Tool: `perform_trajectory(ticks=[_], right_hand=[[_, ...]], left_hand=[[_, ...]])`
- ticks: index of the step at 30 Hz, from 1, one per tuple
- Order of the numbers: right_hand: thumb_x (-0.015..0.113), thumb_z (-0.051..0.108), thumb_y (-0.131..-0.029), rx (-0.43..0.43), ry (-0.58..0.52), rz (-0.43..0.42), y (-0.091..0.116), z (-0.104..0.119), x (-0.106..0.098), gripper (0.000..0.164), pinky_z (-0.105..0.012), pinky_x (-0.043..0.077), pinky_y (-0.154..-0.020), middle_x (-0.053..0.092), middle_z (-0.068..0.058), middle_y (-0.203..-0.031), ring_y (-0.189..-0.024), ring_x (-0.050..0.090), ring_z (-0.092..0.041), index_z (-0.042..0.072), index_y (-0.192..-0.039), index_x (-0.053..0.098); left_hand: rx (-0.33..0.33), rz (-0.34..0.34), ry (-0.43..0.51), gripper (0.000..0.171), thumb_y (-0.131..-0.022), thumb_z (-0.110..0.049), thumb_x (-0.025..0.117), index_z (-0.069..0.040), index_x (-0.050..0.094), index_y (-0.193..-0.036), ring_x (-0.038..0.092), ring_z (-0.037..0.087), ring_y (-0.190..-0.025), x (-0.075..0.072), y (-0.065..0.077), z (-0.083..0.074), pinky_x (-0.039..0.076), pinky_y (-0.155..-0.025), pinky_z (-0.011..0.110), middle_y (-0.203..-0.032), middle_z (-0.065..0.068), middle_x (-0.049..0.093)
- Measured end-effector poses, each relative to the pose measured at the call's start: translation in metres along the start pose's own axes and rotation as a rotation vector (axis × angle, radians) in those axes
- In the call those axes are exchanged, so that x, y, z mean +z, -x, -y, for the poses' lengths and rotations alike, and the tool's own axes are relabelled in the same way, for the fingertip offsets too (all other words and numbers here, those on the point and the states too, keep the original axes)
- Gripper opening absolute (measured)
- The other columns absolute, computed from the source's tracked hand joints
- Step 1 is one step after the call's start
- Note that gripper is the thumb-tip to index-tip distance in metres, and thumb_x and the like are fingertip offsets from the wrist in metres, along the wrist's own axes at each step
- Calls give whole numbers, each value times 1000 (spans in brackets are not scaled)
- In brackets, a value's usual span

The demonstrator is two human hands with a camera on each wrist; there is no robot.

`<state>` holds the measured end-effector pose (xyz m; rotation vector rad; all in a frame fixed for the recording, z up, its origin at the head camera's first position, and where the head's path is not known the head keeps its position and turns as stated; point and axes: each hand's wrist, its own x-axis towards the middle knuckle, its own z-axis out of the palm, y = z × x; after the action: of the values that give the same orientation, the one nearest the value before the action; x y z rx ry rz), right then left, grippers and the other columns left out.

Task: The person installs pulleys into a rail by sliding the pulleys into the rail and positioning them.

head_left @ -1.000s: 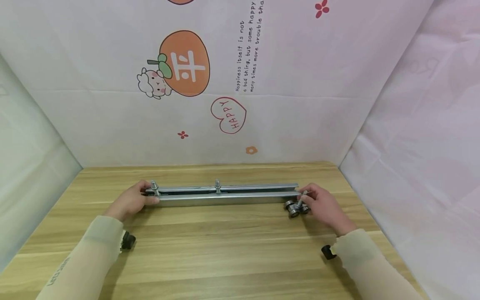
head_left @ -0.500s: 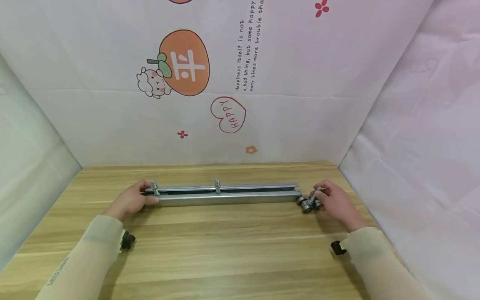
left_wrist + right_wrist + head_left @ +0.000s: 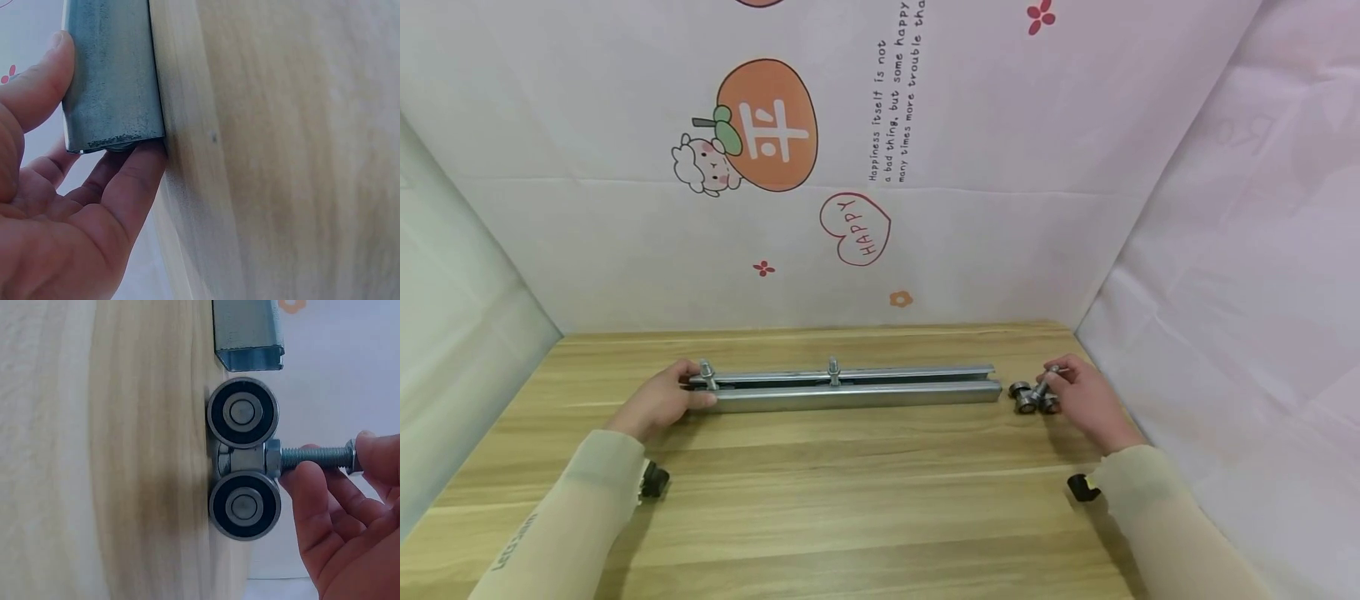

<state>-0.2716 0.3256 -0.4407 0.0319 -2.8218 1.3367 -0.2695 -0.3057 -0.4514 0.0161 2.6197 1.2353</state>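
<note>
A long metal channel rail [image 3: 857, 398] lies across the table with its slot facing up. Two upright bolts, one at the left end [image 3: 707, 375] and one near the middle [image 3: 833, 372], stick out of the slot. My left hand [image 3: 666, 400] grips the rail's left end, thumb on the near side and fingers at the end opening. Just beyond the right end, a roller trolley [image 3: 244, 459] stands on its bearing wheels, lined up with the rail and a small gap apart. My right hand [image 3: 1086, 402] holds its threaded bolt [image 3: 315, 457] between thumb and fingers.
The wooden table [image 3: 865, 500] meets a printed cloth backdrop [image 3: 985, 250] behind the rail. White cloth walls stand at the left and right. Small black cameras [image 3: 655, 481] are strapped at both wrists.
My right hand has carried the trolley rightward and slightly back, from in front of the rail's right end to beyond it, in line with the slot. My left hand stays put.
</note>
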Motion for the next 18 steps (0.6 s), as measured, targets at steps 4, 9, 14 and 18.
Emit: perform_trajectory(ticks=[4, 9, 14, 18], right_hand=[[43, 20, -108, 27, -70, -53, -3, -3, -2, 34, -45, 56, -73, 61, -25, -123, -92, 63, -38, -5, -130, 48], [45, 21, -108, 31, -142, -79, -9, -2, -2, 36, -42, 57, -75, 61, -28, -124, -99, 64, -38, -6, -131, 48], [46, 18, -107, 28, -139, -86, -17, -1, -1, 34, -44, 57, -75, 61, -29, -122, -99, 63, -41, -6, -130, 50], [44, 19, -108, 30, -66, -47, -22, 0, -1, 34, -47, 56, -77, 60, -25, -123, -100, 61, -39, -4, -132, 49]], left_hand=[[3, 1, 9, 63, -95, -26, 71, 4, 39, -140, 37, 49, -128, 0, -1, 0, 37, -99, 59, -143, 34, 37], [6, 1, -11, 63, -95, -26, 71, 5, 39, -139, 37, 51, -128, -1, 3, 0, 36, -99, 60, -143, 35, 36], [6, -1, -1, 62, -95, -25, 71, 5, 40, -139, 37, 50, -128, -2, 3, -1, 37, -98, 59, -143, 35, 36], [6, -3, 2, 61, -94, -26, 73, 4, 41, -137, 40, 48, -125, -2, 3, -2, 39, -95, 57, -142, 34, 37]])
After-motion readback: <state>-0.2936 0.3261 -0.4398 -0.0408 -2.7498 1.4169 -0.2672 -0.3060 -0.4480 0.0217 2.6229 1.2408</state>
